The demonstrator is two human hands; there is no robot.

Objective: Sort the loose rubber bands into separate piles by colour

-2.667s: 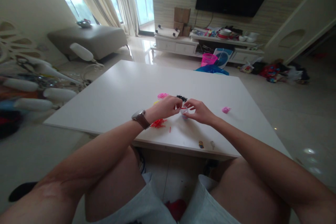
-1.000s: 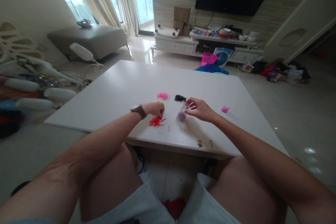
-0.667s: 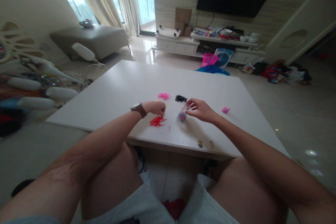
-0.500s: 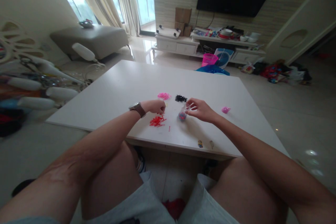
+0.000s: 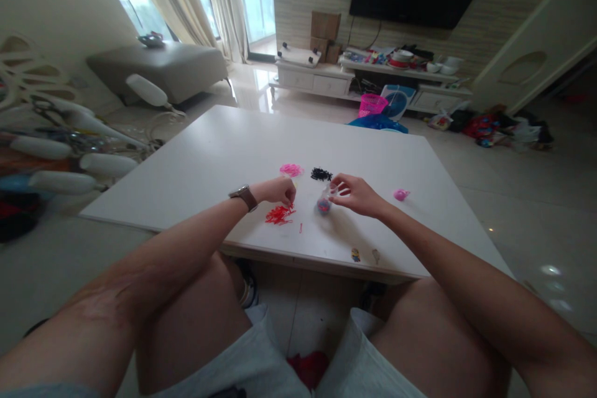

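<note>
My left hand [image 5: 278,189], with a watch [image 5: 244,197] on its wrist, pinches a red rubber band at the far edge of a heap of red rubber bands [image 5: 278,215]. The fingertips partly hide the band. My right hand [image 5: 354,194] grips the top of a small clear plastic bag [image 5: 323,205] with blue and red pieces in its bottom. Beyond my hands lie a pink heap of rubber bands [image 5: 291,170] and a black heap [image 5: 321,173]. One loose pinkish-red band [image 5: 301,228] lies between the red heap and the bag.
On the white table [image 5: 233,143] a small pink object [image 5: 401,194] lies to the right. A yellow-and-blue figure [image 5: 356,255] and a small pale piece [image 5: 375,255] lie by the near edge. A lamp with white shades [image 5: 109,165] stands left of the table.
My left hand has shifted slightly, its fingertips now lower by the red heap. My right hand and the bag stay in nearly the same place.
</note>
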